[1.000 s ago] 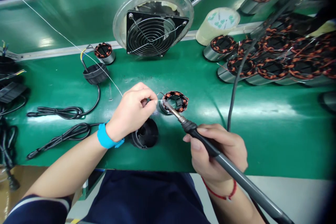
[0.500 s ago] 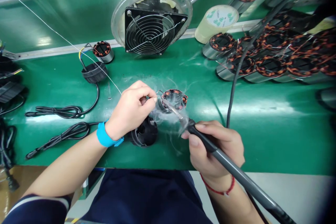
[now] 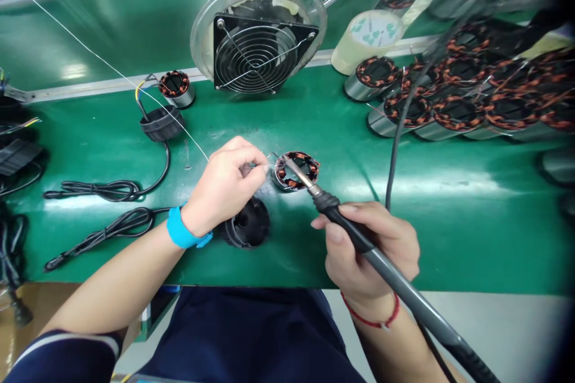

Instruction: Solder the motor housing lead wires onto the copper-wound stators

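A small motor stator (image 3: 297,170) with copper windings stands on the green bench (image 3: 449,215). My left hand (image 3: 227,185), with a blue wristband, pinches a thin solder wire (image 3: 103,63) that runs in from the upper left and feeds its end to the stator's left rim. My right hand (image 3: 371,248) is wrapped round the dark handle of a soldering iron (image 3: 350,233). The iron's metal tip rests on the stator's top, close to the wire's end. A black round housing (image 3: 247,224) sits just under my left wrist.
A fume fan (image 3: 260,42) with a wire grille stands behind the stator. Several more stators (image 3: 449,96) crowd the back right beside a tape roll (image 3: 371,36). At left lie black cables (image 3: 101,191), a black housing (image 3: 162,122) and one stator (image 3: 177,87).
Smoke rose round the stator half a second ago and has cleared. The iron's tip has shifted a little across the stator's top. My left hand has barely moved.
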The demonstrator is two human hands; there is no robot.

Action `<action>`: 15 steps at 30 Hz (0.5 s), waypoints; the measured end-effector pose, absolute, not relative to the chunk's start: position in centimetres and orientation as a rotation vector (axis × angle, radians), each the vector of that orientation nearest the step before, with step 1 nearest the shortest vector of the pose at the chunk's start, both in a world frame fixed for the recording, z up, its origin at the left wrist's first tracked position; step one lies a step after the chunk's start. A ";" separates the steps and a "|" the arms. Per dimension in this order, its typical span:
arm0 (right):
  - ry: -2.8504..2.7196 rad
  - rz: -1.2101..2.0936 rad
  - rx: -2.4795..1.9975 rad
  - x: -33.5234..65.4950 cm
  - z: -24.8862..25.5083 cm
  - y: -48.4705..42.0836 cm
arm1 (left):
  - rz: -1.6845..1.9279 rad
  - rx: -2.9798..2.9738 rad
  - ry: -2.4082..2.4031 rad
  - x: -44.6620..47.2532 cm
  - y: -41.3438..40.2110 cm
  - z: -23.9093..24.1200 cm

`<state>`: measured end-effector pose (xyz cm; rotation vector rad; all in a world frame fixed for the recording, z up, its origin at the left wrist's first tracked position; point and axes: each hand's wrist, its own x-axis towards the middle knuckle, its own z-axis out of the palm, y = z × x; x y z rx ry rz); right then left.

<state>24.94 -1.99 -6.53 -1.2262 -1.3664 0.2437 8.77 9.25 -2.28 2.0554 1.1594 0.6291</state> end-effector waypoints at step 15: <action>-1.601 0.549 -1.429 26.3 -3.5 3.1 | 0.655 2.018 1.158 8.7 9.2 -2.3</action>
